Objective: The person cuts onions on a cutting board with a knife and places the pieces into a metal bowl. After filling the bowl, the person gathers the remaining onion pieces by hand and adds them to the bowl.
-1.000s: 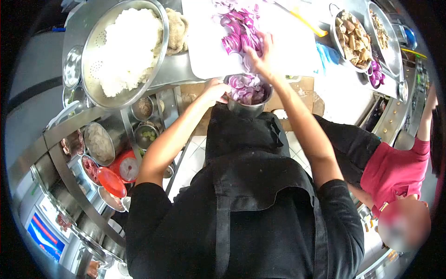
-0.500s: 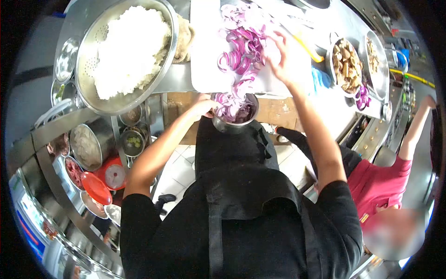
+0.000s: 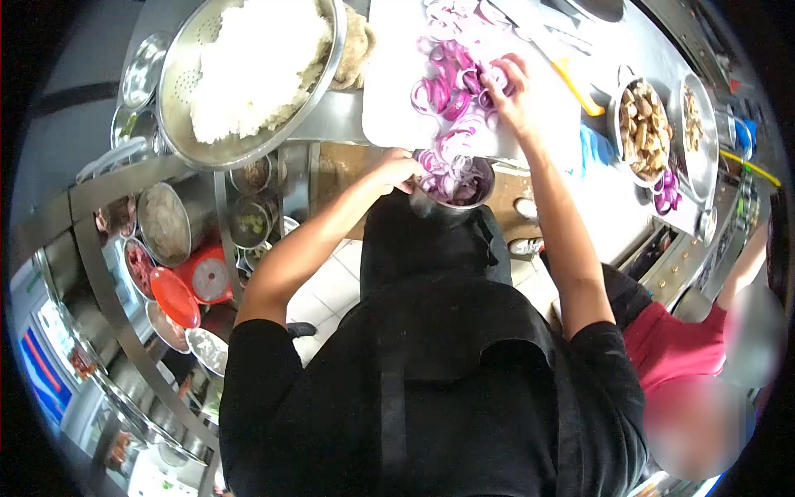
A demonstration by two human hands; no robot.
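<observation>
My left hand grips the rim of a metal bowl just below the edge of the white cutting board. The bowl holds sliced red onion, and more slices trail into it over the board's edge. On the board lies a long heap of red onion slices. At the heap's right side, the fingers of my right hand are curled around some onion slices. A knife with a yellow handle lies to the right of that hand.
A large colander of white rice-like food stands at left, beside a cloth. On the right are a pan of mushroom pieces, a metal dish and some purple onion. A co-worker in a red shirt stands at right.
My right hand's fingers have gone from spread beside the heap to curled on the slices. The whole view has shifted, so the board and bowl appear farther right.
</observation>
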